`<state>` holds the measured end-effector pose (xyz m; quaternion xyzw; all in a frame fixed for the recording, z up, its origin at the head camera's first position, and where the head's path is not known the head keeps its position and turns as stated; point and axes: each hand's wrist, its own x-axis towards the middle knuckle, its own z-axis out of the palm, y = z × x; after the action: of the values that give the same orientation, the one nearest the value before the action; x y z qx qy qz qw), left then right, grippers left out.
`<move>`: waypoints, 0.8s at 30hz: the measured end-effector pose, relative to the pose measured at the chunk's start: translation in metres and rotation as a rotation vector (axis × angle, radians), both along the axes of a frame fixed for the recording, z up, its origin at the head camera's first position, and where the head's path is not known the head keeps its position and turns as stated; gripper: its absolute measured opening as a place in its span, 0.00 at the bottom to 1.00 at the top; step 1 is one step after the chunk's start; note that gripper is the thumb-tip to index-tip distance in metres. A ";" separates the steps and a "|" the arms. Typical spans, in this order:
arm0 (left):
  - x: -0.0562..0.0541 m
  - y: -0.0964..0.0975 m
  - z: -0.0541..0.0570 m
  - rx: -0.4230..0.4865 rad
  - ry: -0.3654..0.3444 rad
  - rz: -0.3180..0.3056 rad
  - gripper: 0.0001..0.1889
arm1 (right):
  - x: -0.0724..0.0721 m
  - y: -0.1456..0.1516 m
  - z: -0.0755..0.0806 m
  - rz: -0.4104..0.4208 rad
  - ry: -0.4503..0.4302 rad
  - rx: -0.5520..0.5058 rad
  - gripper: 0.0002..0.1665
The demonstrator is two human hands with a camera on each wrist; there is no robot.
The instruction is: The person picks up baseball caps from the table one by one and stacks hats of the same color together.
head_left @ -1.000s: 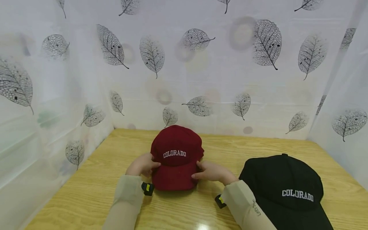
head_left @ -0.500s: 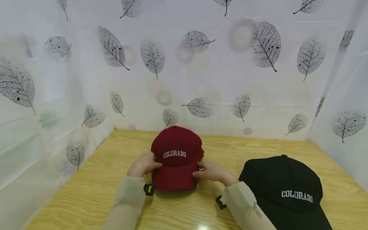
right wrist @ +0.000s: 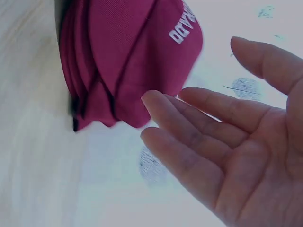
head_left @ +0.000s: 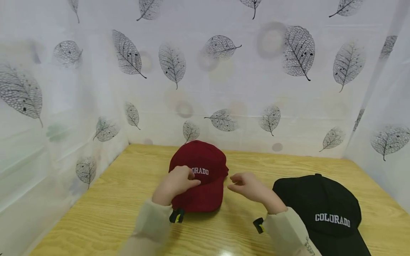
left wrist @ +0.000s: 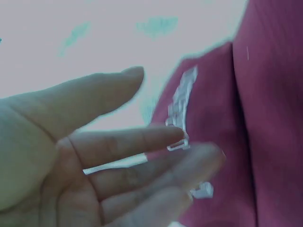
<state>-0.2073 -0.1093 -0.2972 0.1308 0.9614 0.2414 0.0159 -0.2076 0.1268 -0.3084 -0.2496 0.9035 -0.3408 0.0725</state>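
Observation:
A dark red baseball cap (head_left: pixel 205 156) with white COLORADO lettering rests on the wooden table, brim toward me. My left hand (head_left: pixel 177 183) hovers in front of its left side and overlaps part of the lettering in the head view. In the left wrist view that hand's fingers (left wrist: pixel 128 142) are spread, with nothing between them and the thumb. Just right of the red cap is my right hand (head_left: pixel 248 186), apart from it; the right wrist view shows its fingers (right wrist: pixel 189 137) loosely extended and holding nothing.
A black baseball cap (head_left: pixel 320 199) with the same lettering lies on the table (head_left: pixel 134 163) at the right, partly behind my right forearm. A white curtain (head_left: pixel 198 81) printed with grey leaves surrounds the back and sides.
Both hands have let go of the red cap's sides. The left hand has moved right and across the cap's front; the right hand has drawn away to the right. The cap stays put.

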 end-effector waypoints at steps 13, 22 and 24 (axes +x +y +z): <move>0.010 0.029 -0.007 -0.004 0.054 -0.192 0.12 | 0.037 0.067 0.020 -0.160 0.105 0.097 0.24; 0.012 0.028 -0.009 -0.006 0.046 -0.191 0.10 | 0.051 0.117 0.022 -0.278 0.156 0.174 0.25; 0.012 0.028 -0.008 -0.006 0.044 -0.190 0.10 | 0.052 0.129 0.021 -0.304 0.169 0.196 0.26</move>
<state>-0.1949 -0.0810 -0.3056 0.2266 0.9455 0.2330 0.0182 -0.1552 0.2560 -0.2873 -0.1299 0.9624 -0.2363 -0.0320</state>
